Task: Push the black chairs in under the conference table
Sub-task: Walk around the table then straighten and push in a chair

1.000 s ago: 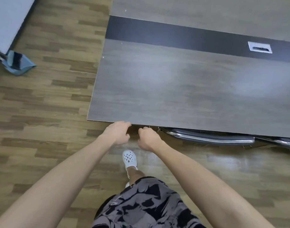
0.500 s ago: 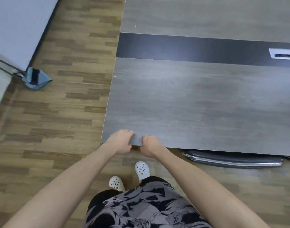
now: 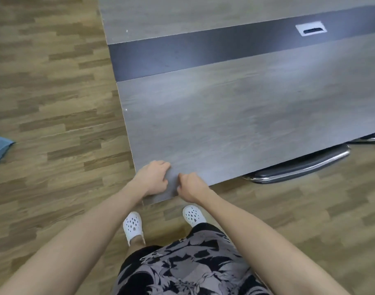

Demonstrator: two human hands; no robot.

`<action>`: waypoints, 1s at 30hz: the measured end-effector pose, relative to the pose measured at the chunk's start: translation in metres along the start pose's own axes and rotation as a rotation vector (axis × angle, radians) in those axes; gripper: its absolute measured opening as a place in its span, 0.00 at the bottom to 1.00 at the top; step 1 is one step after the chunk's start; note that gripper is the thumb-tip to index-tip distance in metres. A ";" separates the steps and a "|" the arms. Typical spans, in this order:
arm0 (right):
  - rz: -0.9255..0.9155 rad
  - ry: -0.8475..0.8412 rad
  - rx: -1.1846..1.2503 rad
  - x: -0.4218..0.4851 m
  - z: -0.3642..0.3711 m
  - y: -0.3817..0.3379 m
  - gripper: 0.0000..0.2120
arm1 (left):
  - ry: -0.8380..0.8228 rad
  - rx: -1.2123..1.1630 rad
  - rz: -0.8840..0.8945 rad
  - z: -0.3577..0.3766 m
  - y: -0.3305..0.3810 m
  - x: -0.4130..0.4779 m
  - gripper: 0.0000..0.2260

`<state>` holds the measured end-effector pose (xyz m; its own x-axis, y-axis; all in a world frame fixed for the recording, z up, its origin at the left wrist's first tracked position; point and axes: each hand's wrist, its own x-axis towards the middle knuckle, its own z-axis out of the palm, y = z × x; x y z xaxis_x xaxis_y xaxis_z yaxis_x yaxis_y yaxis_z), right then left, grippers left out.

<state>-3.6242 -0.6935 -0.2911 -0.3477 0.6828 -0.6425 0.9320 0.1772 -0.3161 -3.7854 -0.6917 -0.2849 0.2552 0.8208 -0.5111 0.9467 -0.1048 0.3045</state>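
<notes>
Now my left hand (image 3: 153,177) and right hand (image 3: 189,186) sit together, curled, at the table (image 3: 225,124) corner; whether they grip, I can't tell. Right of them a chair (image 3: 299,167) is tucked under.

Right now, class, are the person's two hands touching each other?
Apart. The head view shows a strip of grey conference table between the left hand and right hand.
</notes>
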 end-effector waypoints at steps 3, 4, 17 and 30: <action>0.098 0.043 0.092 -0.004 0.012 -0.031 0.13 | -0.005 0.018 0.094 -0.004 -0.029 -0.009 0.19; 0.126 0.051 0.112 -0.005 0.016 -0.042 0.13 | -0.007 0.020 0.119 -0.005 -0.039 -0.013 0.19; 0.413 0.158 0.381 -0.019 0.055 -0.121 0.13 | -0.164 0.163 0.269 -0.028 -0.117 -0.027 0.19; 0.388 0.129 0.408 0.002 0.040 -0.121 0.12 | -0.178 0.189 0.236 -0.046 -0.110 -0.010 0.19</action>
<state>-3.7417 -0.7418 -0.2818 0.0508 0.7288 -0.6828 0.8652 -0.3736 -0.3345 -3.9013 -0.6626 -0.2759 0.4862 0.6522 -0.5816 0.8727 -0.3959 0.2856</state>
